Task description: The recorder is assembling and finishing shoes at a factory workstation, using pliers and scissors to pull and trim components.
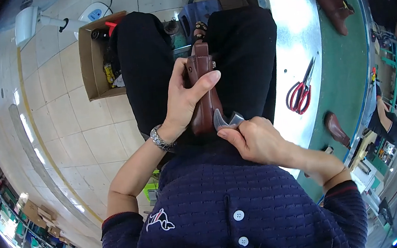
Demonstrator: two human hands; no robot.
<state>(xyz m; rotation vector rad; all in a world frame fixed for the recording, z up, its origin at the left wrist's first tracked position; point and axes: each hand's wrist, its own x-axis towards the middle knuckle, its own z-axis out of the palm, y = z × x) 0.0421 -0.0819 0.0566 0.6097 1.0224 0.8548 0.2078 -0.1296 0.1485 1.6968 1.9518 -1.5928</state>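
Observation:
A brown leather boot upper (201, 116) lies lengthwise between my knees, its rounded end toward me. My left hand (184, 99) is closed around its middle, with the thumb across the top. My right hand (258, 139) grips a silver metal tool (220, 120) with a curved, claw-like head and a blunt knob; its handle is hidden in the fist. The tool's curved tip is at the boot's right side, near the rounded end; I cannot tell whether it touches the leather.
On my right runs a shiny metal bench strip (290, 32), bearing red-handled scissors (299, 96). Beyond it a green surface (334, 61) holds a brown boot (336, 10) and another brown leather piece (336, 128). A cardboard box (87, 63) of supplies stands left of my knee.

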